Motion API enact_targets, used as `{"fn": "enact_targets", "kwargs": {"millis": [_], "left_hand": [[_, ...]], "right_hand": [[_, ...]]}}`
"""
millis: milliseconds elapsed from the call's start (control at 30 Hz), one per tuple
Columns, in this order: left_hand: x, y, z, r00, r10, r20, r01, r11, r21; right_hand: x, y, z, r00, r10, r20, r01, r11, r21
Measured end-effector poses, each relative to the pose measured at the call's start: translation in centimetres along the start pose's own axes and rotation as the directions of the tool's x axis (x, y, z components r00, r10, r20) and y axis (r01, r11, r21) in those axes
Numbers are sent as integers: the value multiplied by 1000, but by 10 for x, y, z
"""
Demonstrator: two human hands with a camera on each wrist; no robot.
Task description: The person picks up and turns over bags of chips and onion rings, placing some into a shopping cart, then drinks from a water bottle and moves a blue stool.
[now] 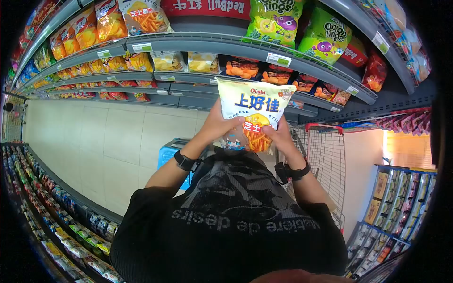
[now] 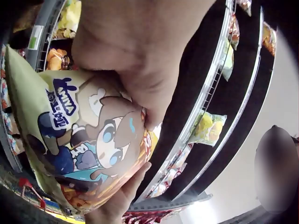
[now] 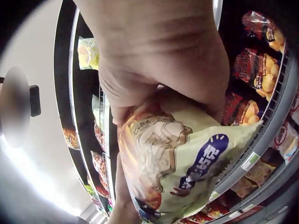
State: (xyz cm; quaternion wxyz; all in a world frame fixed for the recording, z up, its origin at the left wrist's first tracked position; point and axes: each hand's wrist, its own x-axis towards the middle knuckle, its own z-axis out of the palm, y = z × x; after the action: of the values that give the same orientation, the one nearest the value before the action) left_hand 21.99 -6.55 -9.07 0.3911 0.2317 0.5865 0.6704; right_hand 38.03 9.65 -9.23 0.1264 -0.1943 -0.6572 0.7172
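Note:
A pale yellow bag of cheese sticks (image 1: pixel 255 106), printed with a cartoon girl and fries, is held upright in front of the chest in the head view. My left hand (image 1: pixel 221 123) grips its left side, with the thumb lying over the front. On the opposite side my right hand (image 1: pixel 281 137) holds it the same way, thumb on the front and fingers hidden behind. The left wrist view shows the cartoon girl on the bag (image 2: pixel 88 140) close up below the left hand (image 2: pixel 135 56). In the right wrist view the right hand (image 3: pixel 163 60) covers the bag's upper edge.
Shelves of snack bags stand ahead, with green onion ring bags (image 1: pixel 275 21) and a Red Bull carton (image 1: pixel 207 8) on one level. A wire shopping cart (image 1: pixel 325 155) is to the right, and a blue box (image 1: pixel 171 153) stands on the floor at left. More shelves (image 1: pixel 61 203) line the lower left.

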Motion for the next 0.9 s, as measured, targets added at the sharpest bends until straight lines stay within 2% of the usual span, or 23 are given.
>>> {"fn": "enact_targets", "kwargs": {"millis": [100, 133, 300, 400, 467, 500, 600, 700, 733, 833, 867, 900], "left_hand": [[-3, 7, -2, 998, 29, 53, -27, 999, -28], [-4, 9, -2, 998, 35, 58, -33, 999, -34], [-6, 14, -5, 991, 85, 102, -78, 995, -67], [-8, 20, -5, 987, 126, 98, -124, 992, -30], [-3, 11, -4, 971, 236, 27, -236, 972, 14], [0, 8, -5, 957, 290, -7, -290, 956, 38], [0, 7, -9, 862, 477, -171, -368, 822, 436], [-7, 20, -21, 953, 280, 113, -299, 828, 474], [-7, 21, -17, 950, 288, 119, -310, 832, 460], [-13, 25, -2, 920, 393, -11, -363, 859, 361], [-11, 22, -1, 900, 430, -74, -389, 868, 310], [-8, 17, -1, 877, 460, -138, -417, 872, 257]], "right_hand": [[2, 5, -2, 1000, 5, -14, -4, 998, 56], [3, 6, -2, 999, -35, 22, 32, 995, 98], [5, 16, 0, 999, -10, -36, 14, 992, 124], [9, 13, 5, 995, 43, -86, -23, 974, 224], [11, 7, 11, 987, 89, -136, -42, 948, 314], [14, 6, 12, 984, 96, -153, -46, 952, 304], [26, 1, 15, 972, 111, -206, -47, 954, 295], [38, -7, 21, 953, 12, -304, 49, 980, 192], [39, -13, 24, 945, -6, -327, 62, 985, 162], [41, -13, 30, 964, -154, -217, 157, 988, 0], [38, -23, 40, 969, -216, -121, 223, 973, 51], [38, -19, 40, 949, -312, -35, 309, 948, -70]]}}
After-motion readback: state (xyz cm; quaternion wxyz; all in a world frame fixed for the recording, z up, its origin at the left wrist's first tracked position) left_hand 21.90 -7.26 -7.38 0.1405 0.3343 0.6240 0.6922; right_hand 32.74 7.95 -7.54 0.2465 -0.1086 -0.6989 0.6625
